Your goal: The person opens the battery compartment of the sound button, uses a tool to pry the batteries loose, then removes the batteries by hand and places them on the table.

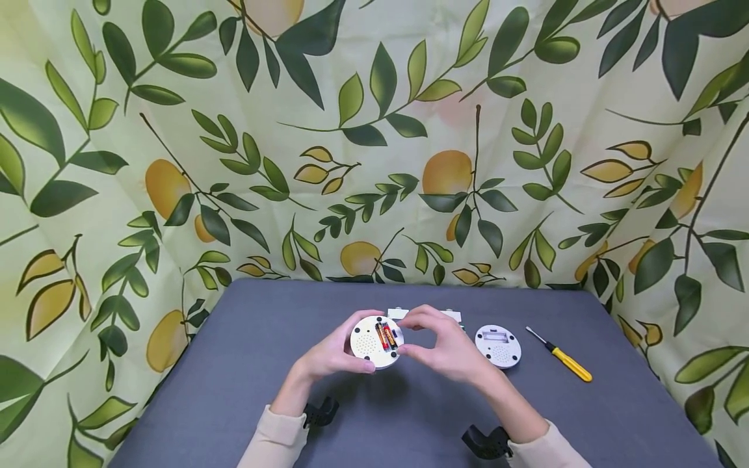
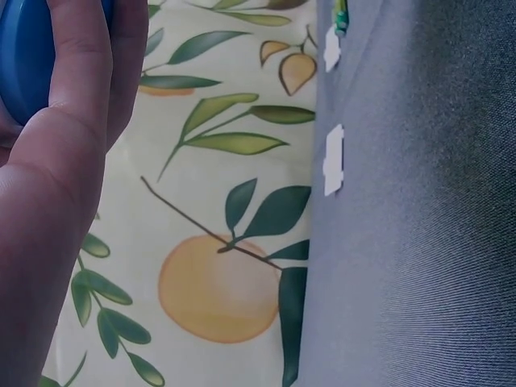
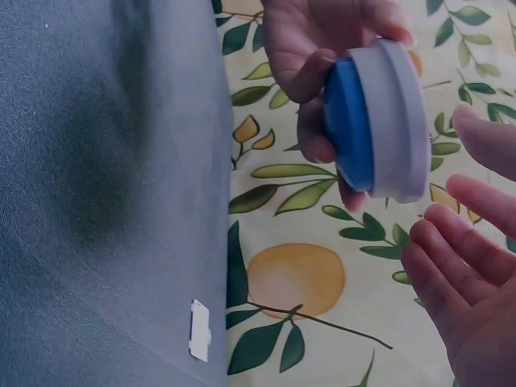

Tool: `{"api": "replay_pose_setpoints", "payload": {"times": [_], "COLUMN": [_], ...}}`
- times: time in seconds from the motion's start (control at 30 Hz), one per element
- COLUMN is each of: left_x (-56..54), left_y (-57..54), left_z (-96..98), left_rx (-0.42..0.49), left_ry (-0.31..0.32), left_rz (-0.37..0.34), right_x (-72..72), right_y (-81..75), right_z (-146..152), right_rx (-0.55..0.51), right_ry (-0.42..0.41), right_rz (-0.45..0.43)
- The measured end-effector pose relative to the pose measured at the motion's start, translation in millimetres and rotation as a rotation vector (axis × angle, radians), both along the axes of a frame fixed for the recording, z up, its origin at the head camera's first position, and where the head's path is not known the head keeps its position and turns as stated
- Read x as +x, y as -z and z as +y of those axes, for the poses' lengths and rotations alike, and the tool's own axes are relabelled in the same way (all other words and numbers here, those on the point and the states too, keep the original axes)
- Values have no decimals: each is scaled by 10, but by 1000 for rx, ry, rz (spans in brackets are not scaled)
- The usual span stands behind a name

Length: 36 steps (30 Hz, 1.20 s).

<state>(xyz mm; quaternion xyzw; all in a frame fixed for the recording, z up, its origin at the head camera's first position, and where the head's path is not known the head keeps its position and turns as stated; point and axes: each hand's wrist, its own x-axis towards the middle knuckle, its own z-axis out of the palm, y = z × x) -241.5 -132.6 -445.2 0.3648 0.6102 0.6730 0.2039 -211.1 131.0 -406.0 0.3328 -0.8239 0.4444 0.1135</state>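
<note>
My left hand (image 1: 335, 352) grips a round white device (image 1: 364, 344) by its rim, raised over the table with its underside facing me. Two red-and-gold batteries (image 1: 386, 337) lie side by side in its uncovered battery compartment. A blue dome (image 3: 347, 121) forms the device's other side, with left fingers curled against it in the right wrist view. My right hand (image 1: 447, 348) hovers close to the device's right edge, thumb and fingers spread. The right wrist view shows a gap between that hand's fingertips (image 3: 431, 211) and the device, with nothing held.
A second round white device (image 1: 499, 354) lies to the right, its battery slot uncovered. Beyond it is a screwdriver (image 1: 562, 356) with a yellow handle. Small white covers (image 2: 334, 160) lie behind my hands, near a green item (image 2: 341, 16). Patterned cloth (image 1: 380, 162) hangs behind the grey table (image 1: 263, 331).
</note>
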Motion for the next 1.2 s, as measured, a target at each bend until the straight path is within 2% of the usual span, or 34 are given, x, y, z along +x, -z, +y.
{"api": "replay_pose_setpoints", "payload": {"times": [0.23, 0.47, 0.57, 0.73, 0.9, 1.0, 1.2], "left_x": [11, 27, 26, 21, 28, 34, 31], "left_y": [-1, -13, -6, 5, 1, -7, -12], "left_z": [16, 13, 9, 13, 35, 46, 41], "left_rx": [-3, -31, -29, -23, -32, -44, -49], "left_ry": [-2, -26, -31, -50, -85, -111, -150], "left_rz": [18, 0, 4, 2, -3, -10, -21], "right_x": [-46, -57, -52, -37, -56, -63, -40], "right_y": [37, 67, 102, 175, 261, 282, 240], "right_z": [-36, -47, -64, -96, -131, -158, -222], "right_rx": [12, 23, 28, 23, -25, -42, -3], "right_ry": [-21, 4, 19, 55, 68, 71, 123], "right_rz": [-24, -16, 43, 191, 335, 347, 346]}}
